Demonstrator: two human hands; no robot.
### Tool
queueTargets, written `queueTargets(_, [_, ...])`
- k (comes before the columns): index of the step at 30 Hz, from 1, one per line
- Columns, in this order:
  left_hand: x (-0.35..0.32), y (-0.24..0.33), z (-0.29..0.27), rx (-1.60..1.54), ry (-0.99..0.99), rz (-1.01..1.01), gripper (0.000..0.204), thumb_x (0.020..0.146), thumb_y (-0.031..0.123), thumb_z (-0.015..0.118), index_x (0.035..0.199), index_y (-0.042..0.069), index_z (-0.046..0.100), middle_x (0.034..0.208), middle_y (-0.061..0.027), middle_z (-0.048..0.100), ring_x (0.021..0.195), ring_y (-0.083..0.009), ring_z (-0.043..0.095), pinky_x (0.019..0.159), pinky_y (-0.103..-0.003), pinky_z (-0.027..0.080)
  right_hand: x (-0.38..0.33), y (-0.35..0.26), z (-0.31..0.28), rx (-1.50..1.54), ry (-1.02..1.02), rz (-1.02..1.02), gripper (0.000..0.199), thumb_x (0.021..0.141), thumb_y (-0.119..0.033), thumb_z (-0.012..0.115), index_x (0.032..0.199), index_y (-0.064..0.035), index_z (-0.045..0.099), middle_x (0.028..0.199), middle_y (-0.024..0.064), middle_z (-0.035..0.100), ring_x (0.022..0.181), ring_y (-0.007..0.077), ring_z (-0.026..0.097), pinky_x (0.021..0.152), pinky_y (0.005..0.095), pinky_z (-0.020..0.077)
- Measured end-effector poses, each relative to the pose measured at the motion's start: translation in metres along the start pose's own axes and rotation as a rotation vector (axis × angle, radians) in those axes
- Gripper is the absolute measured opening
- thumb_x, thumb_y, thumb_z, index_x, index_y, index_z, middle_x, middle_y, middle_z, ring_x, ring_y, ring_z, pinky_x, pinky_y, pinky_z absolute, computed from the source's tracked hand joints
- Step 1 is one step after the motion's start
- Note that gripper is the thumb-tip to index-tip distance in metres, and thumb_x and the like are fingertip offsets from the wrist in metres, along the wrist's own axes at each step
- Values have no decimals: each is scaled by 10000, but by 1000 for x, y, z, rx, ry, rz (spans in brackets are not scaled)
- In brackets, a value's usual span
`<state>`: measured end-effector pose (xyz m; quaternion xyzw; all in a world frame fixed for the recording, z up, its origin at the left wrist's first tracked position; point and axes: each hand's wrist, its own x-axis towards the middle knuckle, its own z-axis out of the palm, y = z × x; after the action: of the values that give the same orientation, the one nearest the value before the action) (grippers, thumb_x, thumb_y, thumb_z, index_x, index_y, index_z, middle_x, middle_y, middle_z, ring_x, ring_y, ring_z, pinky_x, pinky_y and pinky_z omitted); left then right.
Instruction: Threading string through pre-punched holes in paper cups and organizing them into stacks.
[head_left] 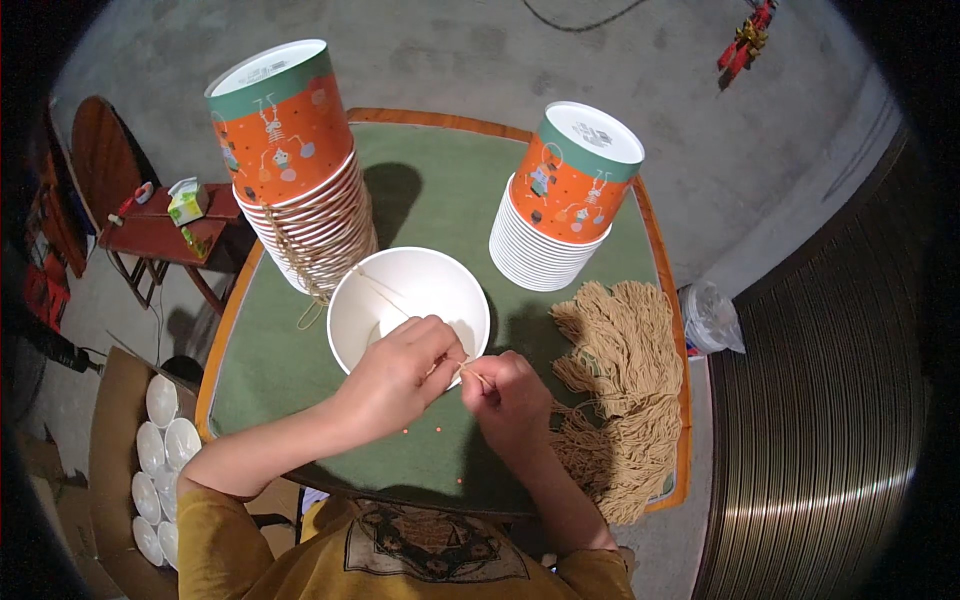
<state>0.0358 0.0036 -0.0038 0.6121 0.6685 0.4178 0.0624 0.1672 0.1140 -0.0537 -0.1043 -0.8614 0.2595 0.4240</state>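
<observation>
A white paper bucket [350,310] stands with its mouth up on the green table, and a thin tan cord [380,286] runs across its inside from the far rim. At its near right rim, my left hand [412,362] pinches the cord with closed fingers. Just right of it, my right hand [508,398] also grips the cord between thumb and fingers. A short piece of cord shows between the two hands. Exactly how the cord meets the rim is hidden by my fingers.
Upside-down stacks of orange-and-green buckets stand at back left [285,140], with cords hanging down, and back right [575,190]. A heap of tan cords [630,390] lies right. Small orange dots lie near the table's front. A carton [120,430] of white cups stands lower left.
</observation>
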Motion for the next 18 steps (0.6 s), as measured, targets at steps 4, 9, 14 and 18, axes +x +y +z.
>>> queueTargets(4, [0, -1, -3, -230, -60, -187, 93, 839, 25, 614, 860, 12, 525, 791, -99, 548, 714, -234, 576, 658, -346, 466, -2, 3, 5, 2, 32, -71, 305, 751, -16, 708, 961, -101, 503, 718, 62, 543, 590, 239, 561, 524, 351, 473])
queueTargets(9, [3, 0, -7, -294, -142, -302, 91, 840, 19, 634, 889, 25, 557, 831, -23, 574, 765, -96, 563, 684, -258, 472, -3, 0, 4, 43, 31, -10, 312, 759, -22, 711, 964, -106, 491, 716, 55, 540, 580, 221, 556, 519, 346, 471])
queueTargets(14, [4, -5, -5, -388, -171, -332, 136, 852, 10, 620, 951, 40, 532, 834, 6, 545, 773, -70, 529, 709, -239, 459, -4, -7, 1, 262, -9, 272, 146, 827, -67, 673, 909, -67, 552, 739, 59, 561, 602, 145, 566, 551, 286, 474])
queueTargets(18, [5, -9, -2, -488, -180, -299, 217, 863, -9, 609, 1037, 55, 496, 868, 20, 524, 813, -60, 511, 765, -232, 444, -2, -7, 0, 382, -13, 410, 69, 856, -85, 642, 868, -44, 589, 760, 49, 578, 616, 103, 552, 570, 261, 462])
